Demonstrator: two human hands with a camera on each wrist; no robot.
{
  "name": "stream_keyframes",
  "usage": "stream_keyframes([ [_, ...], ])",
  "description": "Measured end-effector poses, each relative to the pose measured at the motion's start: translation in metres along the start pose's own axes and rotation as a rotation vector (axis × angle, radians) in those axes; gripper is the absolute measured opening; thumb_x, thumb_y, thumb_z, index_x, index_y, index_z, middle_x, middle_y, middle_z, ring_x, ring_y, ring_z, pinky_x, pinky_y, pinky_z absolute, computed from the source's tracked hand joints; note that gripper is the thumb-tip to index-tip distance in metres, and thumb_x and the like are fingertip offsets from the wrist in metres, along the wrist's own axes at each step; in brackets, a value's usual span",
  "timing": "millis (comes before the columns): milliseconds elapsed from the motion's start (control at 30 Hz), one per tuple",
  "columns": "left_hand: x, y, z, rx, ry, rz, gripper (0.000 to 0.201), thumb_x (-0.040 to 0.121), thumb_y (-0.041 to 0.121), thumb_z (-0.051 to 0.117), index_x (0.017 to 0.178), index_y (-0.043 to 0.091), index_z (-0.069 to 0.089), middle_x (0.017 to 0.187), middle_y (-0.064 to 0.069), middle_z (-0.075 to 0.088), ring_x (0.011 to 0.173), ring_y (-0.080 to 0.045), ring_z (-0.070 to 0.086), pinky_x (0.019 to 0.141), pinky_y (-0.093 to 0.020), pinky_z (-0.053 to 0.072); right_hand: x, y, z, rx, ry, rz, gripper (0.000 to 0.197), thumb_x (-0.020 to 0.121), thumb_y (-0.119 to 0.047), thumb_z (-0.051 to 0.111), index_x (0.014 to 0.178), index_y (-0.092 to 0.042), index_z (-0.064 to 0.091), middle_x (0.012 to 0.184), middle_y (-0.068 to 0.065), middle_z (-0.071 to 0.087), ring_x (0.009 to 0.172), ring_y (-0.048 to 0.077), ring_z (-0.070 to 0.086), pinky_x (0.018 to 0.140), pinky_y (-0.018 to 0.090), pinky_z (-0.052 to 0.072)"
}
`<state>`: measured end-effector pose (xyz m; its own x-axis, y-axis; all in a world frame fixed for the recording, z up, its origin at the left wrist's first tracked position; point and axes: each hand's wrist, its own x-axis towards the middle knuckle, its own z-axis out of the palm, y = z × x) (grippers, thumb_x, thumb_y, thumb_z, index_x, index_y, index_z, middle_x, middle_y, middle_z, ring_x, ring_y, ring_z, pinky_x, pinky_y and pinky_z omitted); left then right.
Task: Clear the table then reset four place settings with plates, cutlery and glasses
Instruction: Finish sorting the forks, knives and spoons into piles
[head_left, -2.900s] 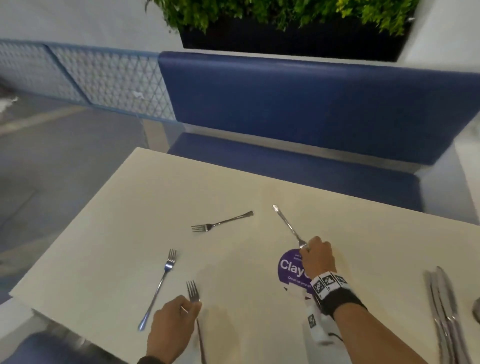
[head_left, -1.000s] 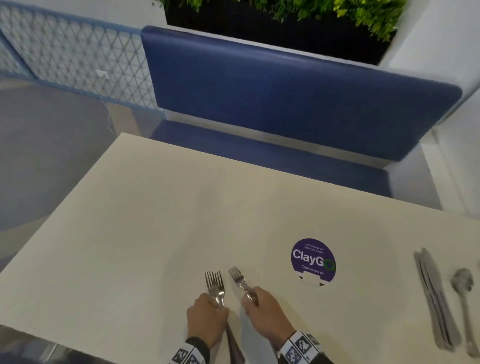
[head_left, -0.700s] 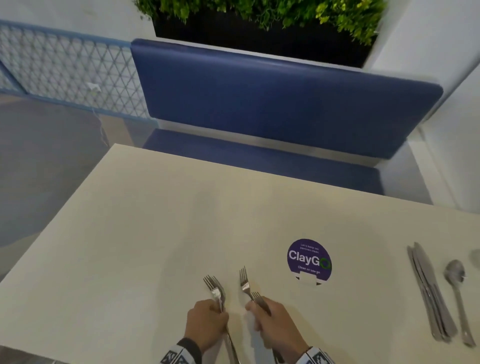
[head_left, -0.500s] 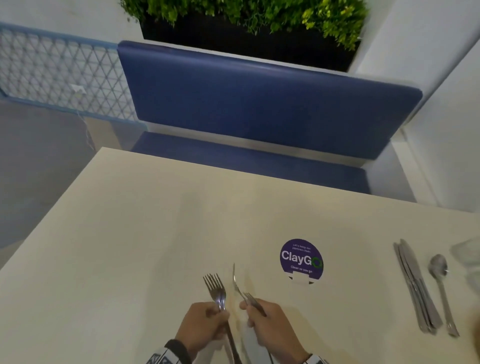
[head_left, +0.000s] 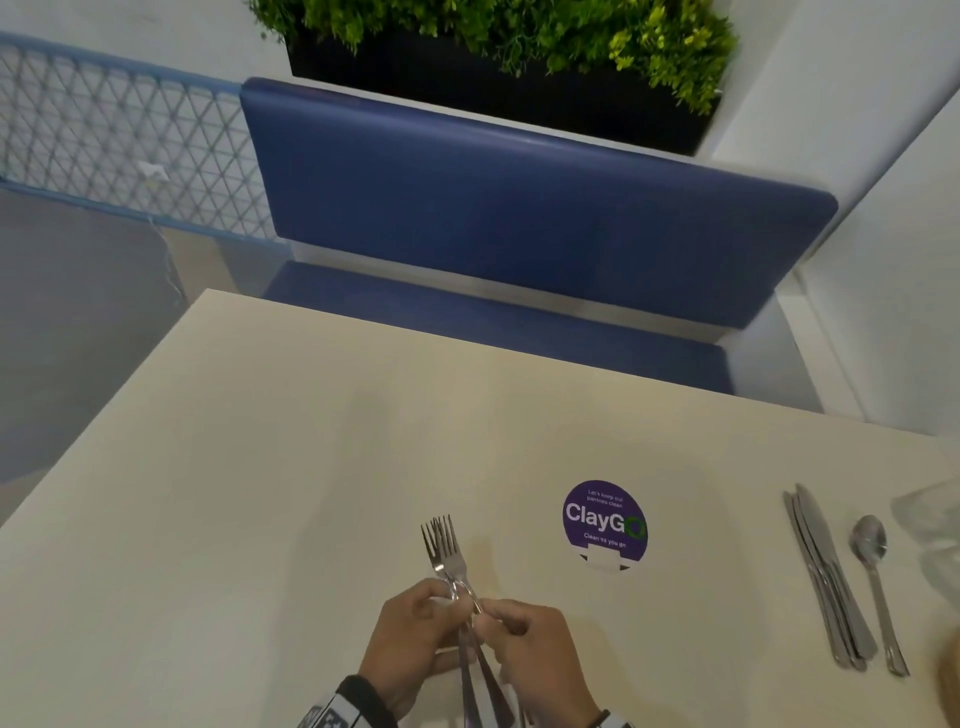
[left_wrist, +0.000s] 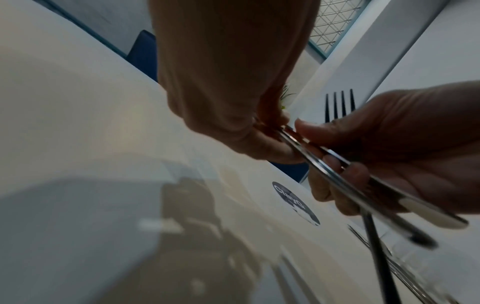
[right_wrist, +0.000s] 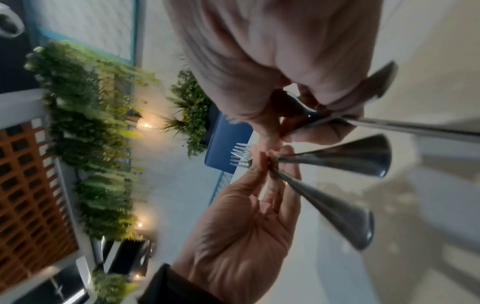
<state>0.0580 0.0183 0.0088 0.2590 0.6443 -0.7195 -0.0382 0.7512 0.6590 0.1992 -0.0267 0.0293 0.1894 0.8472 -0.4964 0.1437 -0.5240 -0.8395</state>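
Both hands meet low over the near edge of the counter (head_left: 218, 467), gathering the forks (head_left: 445, 545) into one bundle. The left hand (head_left: 415, 639) has its fingers curled round the handles, and the right hand (head_left: 535, 660) pinches the same stems just beside it, so each grip is clamped on the forks, tines pointing away from the person. In the right wrist view the handle ends fan apart behind the fingers instead of lying stacked. That spread is the likely trouble: if one hand lets go before the stems are squared, a fork could slide out and clatter onto the counter. Just beyond the grip to the right lies a round purple sticker (head_left: 605, 525). Further right, well apart from the hands, knives (head_left: 826, 577) lie stacked with a spoon (head_left: 875, 566) beside them, not yet collected. Past the counter's far edge stands a blue bench (head_left: 519, 223), with a planter (head_left: 498, 62) above.
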Motion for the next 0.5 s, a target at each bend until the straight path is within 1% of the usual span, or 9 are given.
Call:
stream_keyframes([
  [67,-0.002,0.001,-0.001,-0.029,-0.001,-0.003,0.009,0.086,0.009,0.076,0.087,0.001,0.071,0.088,-0.03,0.07,0.073,-0.03,0.07,0.073,-0.042,0.061,0.0,-0.002,0.002,0.057,0.012,0.061,0.028,0.09,-0.006,0.066,0.086,-0.028,0.083,0.053,-0.008,0.063,0.047,0.003,0.047,0.05,0.023,0.043],
  [133,-0.002,0.0,-0.001,-0.073,0.008,-0.025,0.015,0.086,0.012,0.077,0.091,-0.001,0.073,0.095,-0.03,0.072,0.077,-0.031,0.071,0.074,-0.042,0.061,0.0,-0.001,0.003,0.007,0.024,0.023,0.028,0.09,-0.008,0.065,0.089,-0.03,0.082,0.057,-0.01,0.066,0.049,0.002,0.054,0.057,0.02,0.045],
  [200,-0.002,-0.001,0.001,-0.119,0.024,-0.048,0.018,0.086,0.015,0.077,0.091,-0.002,0.073,0.093,-0.025,0.074,0.079,-0.029,0.071,0.073,-0.039,0.06,0.003,0.003,0.007,-0.14,0.025,-0.073,0.029,0.092,-0.014,0.062,0.095,-0.036,0.08,0.071,-0.013,0.074,0.065,0.001,0.066,0.067,0.017,0.048],
  [267,0.0,0.001,0.004,-0.147,0.036,-0.071,0.018,0.086,0.018,0.077,0.087,0.001,0.073,0.087,-0.018,0.074,0.076,-0.025,0.071,0.069,-0.035,0.059,0.008,0.01,0.012,-0.345,-0.007,-0.164,0.027,0.096,-0.021,0.054,0.098,-0.035,0.077,0.08,-0.006,0.074,0.076,0.008,0.063,0.073,0.018,0.048],
  [333,0.003,0.004,0.008,-0.136,0.041,-0.093,0.017,0.088,0.019,0.076,0.085,0.002,0.072,0.08,-0.014,0.073,0.07,-0.022,0.07,0.064,-0.031,0.058,0.012,0.015,0.014,-0.468,-0.029,-0.205,0.026,0.101,-0.024,0.046,0.094,-0.025,0.072,0.082,0.003,0.068,0.076,0.008,0.052,0.072,0.017,0.043],
  [367,0.004,0.006,0.01,-0.124,0.044,-0.095,0.017,0.089,0.019,0.075,0.085,0.002,0.072,0.078,-0.012,0.072,0.068,-0.021,0.068,0.063,-0.03,0.057,0.013,0.015,0.013,-0.484,-0.038,-0.203,0.028,0.103,-0.027,0.043,0.093,-0.025,0.069,0.084,0.006,0.063,0.077,0.005,0.048,0.069,0.014,0.04],
  [433,0.007,0.011,0.01,-0.116,0.048,-0.084,0.018,0.091,0.018,0.072,0.087,0.001,0.073,0.078,-0.012,0.07,0.067,-0.021,0.066,0.064,-0.032,0.058,0.014,0.011,0.007,-0.521,-0.053,-0.202,0.036,0.102,-0.047,0.032,0.094,-0.032,0.064,0.088,0.003,0.05,0.08,0.0,0.044,0.072,0.009,0.036],
  [467,0.007,0.014,0.009,-0.113,0.045,-0.071,0.018,0.092,0.017,0.071,0.087,0.001,0.072,0.079,-0.012,0.07,0.069,-0.021,0.065,0.065,-0.033,0.059,0.013,0.008,0.002,-0.552,-0.055,-0.212,0.041,0.098,-0.055,0.024,0.087,-0.036,0.058,0.089,0.0,0.044,0.083,0.0,0.042,0.075,0.009,0.035],
  [500,0.008,0.017,0.007,-0.094,0.037,-0.056,0.018,0.094,0.017,0.068,0.087,0.001,0.071,0.081,-0.013,0.071,0.07,-0.021,0.065,0.067,-0.034,0.06,0.013,0.003,-0.005,-0.594,-0.055,-0.206,0.04,0.097,-0.056,0.019,0.079,-0.037,0.049,0.09,-0.003,0.039,0.086,0.005,0.041,0.079,0.011,0.036],
])
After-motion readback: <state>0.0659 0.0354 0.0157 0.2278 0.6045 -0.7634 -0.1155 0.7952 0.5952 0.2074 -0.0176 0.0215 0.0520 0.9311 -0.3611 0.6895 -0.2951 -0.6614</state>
